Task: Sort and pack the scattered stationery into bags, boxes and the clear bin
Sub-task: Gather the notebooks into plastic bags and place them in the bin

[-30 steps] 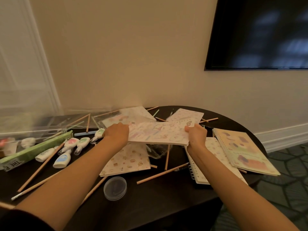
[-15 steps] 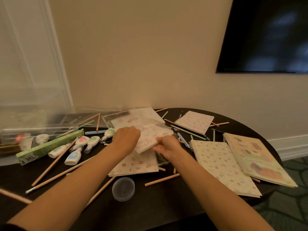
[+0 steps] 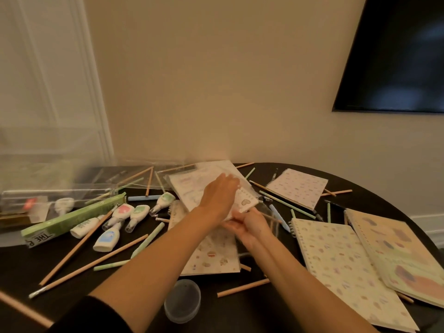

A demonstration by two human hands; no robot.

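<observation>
From the head view, the left hand (image 3: 219, 195) has slid forward since half a second ago and now lies flat, fingers together and stretched out, on top of the patterned notepad (image 3: 189, 188) near the back of the dark table (image 3: 240, 316), while the right hand (image 3: 249, 227) has drawn in beneath the left wrist and pinches the notepad's near corner with its crinkled clear wrapping. A second ago both hands held the notepad by its two ends, lifted off the table; now it sits lower and tilted towards the wall. Around it lie wooden pencils (image 3: 95, 260), pale green pens (image 3: 149, 239) and several correction-tape dispensers (image 3: 109, 236), with a green box (image 3: 74, 218) to the left and the clear bin (image 3: 48, 191) behind that. To the right rest a small spiral notebook (image 3: 298, 187), a large dotted notebook (image 3: 346, 270) and a yellow-covered notebook (image 3: 403, 258) overlapping its edge. A small round plastic lid (image 3: 182, 300) sits near the table's front edge between the forearms, and another patterned pad (image 3: 213, 255) lies under the arms, partly covered. The bin is blurred and its contents are hard to make out; the yellow notebook is cut off at the right border.
</observation>
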